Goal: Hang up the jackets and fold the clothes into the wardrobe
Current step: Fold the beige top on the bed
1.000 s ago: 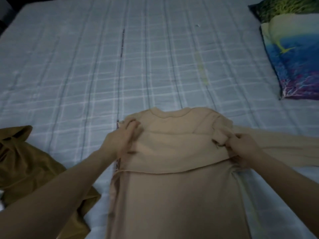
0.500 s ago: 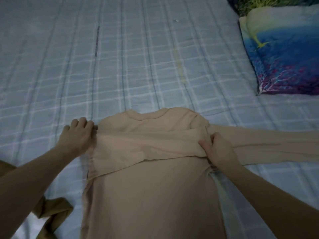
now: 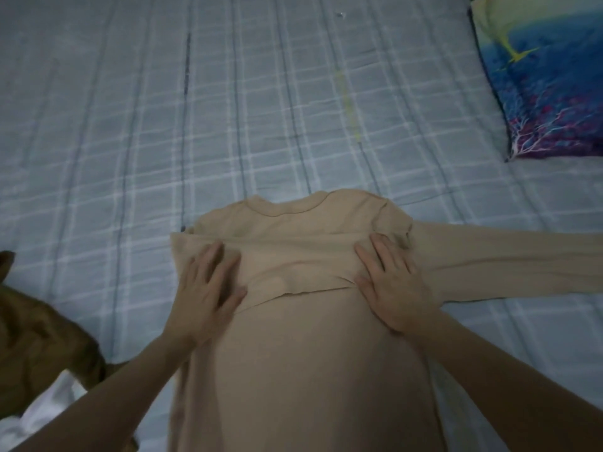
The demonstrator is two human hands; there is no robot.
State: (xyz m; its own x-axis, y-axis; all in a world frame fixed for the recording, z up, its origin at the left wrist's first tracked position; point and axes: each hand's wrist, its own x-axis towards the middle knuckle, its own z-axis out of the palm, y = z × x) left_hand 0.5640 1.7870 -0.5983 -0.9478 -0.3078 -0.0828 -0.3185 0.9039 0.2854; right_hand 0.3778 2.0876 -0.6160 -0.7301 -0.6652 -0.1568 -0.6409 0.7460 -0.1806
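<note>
Both hands lie flat, fingers spread, gripping nothing: left hand and right hand press the beige long-sleeved knit top on the blue-grey checked bedsheet; its far sleeve runs beyond the right hand, and bare sheet lies ahead of the fingers.

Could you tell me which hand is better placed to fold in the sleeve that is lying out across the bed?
The right hand: it rests flat beside the outstretched sleeve; the left hand lies across the top.
</note>
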